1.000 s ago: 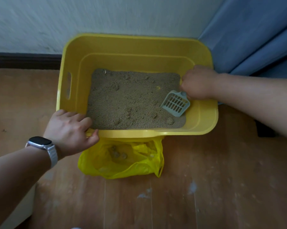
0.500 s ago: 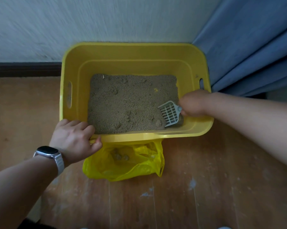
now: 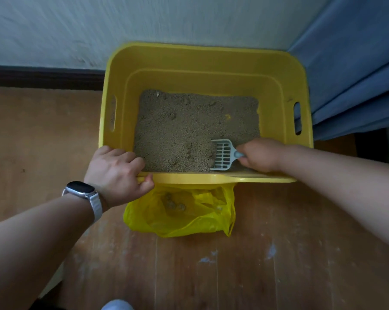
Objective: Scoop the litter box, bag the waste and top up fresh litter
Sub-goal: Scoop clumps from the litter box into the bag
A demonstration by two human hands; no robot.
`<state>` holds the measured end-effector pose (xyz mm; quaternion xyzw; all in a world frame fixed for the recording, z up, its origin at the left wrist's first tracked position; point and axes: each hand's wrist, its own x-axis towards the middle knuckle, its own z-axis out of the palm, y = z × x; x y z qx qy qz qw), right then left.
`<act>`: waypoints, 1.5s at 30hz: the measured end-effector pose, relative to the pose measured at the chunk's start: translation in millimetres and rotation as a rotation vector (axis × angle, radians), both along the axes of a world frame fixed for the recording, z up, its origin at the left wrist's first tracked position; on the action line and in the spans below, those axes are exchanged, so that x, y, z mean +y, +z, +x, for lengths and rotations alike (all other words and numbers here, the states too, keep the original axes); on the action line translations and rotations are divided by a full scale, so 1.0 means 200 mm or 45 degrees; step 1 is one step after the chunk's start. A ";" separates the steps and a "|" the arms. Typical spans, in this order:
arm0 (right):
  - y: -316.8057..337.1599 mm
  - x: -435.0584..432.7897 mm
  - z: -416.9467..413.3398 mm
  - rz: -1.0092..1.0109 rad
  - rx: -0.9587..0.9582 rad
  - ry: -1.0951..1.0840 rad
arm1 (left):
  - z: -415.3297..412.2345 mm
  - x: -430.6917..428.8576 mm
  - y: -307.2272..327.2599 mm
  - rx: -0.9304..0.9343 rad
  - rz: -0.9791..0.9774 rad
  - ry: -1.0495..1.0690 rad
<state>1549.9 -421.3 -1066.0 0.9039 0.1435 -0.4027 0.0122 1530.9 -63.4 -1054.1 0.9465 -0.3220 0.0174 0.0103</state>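
Observation:
A yellow plastic litter box point(image 3: 198, 61) stands on the wooden floor against the wall, holding brownish litter point(image 3: 189, 124). My right hand point(image 3: 259, 155) grips the handle of a pale grey slotted scoop point(image 3: 222, 155), whose head lies in the litter at the near right corner. My left hand point(image 3: 116, 173) grips the box's near rim at the left, with a watch on the wrist. An open yellow plastic bag point(image 3: 182, 211) lies on the floor just under the near rim, with a few clumps inside.
A blue curtain point(image 3: 354, 63) hangs at the right, touching the box's side. A dark skirting board point(image 3: 43, 78) runs along the white wall at the left. Wooden floor point(image 3: 233, 265) stretches in front of the bag.
My right hand has drawn the scoop from the right wall toward the near right corner of the litter. My left hand stays on the rim. The camera view has shifted.

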 end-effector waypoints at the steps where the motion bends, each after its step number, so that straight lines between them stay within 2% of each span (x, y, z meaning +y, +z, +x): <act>1: -0.01 0.01 0.00 0.010 -0.011 0.011 | 0.00 0.00 -0.01 -0.008 -0.005 0.001; 16: -0.05 0.20 0.15 0.059 -0.064 0.175 | 0.00 0.01 -0.05 -0.145 -0.157 -0.025; 33: -0.18 0.42 0.10 0.275 -0.035 0.009 | 0.00 0.01 -0.05 -0.185 -0.190 0.012; 38: -0.19 0.51 0.13 0.407 0.068 -0.168 | 0.00 0.00 -0.05 -0.170 -0.176 0.016; 45: -0.20 0.57 0.14 0.522 0.025 -0.294 | 0.00 0.00 -0.03 -0.130 -0.152 0.042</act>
